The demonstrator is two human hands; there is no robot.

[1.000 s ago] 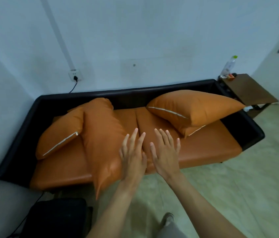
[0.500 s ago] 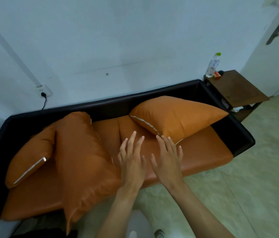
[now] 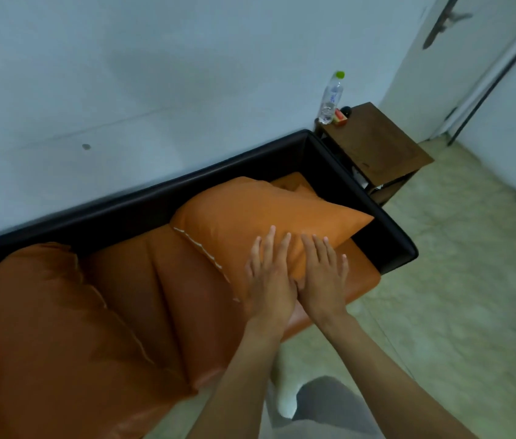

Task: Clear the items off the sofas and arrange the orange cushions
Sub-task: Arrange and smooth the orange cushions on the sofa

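A black-framed sofa (image 3: 386, 223) with an orange seat runs along the wall. An orange cushion (image 3: 250, 217) with a white zip edge lies tilted at its right end. My left hand (image 3: 267, 280) and my right hand (image 3: 323, 274) lie side by side, fingers straight, over the cushion's near lower part; they seem to touch it. A second orange cushion (image 3: 44, 327) fills the lower left, hanging over the seat's front edge.
A brown side table (image 3: 377, 144) stands past the sofa's right arm, carrying a clear bottle (image 3: 331, 98) with a green cap and a small red box (image 3: 340, 118). A white door (image 3: 459, 58) is at the far right. Pale tiled floor (image 3: 440, 296) lies in front.
The view has swung right and closer to the sofa. Both hands have moved from over the seat's middle onto the right cushion. The left cushions have slid to the frame's left edge.
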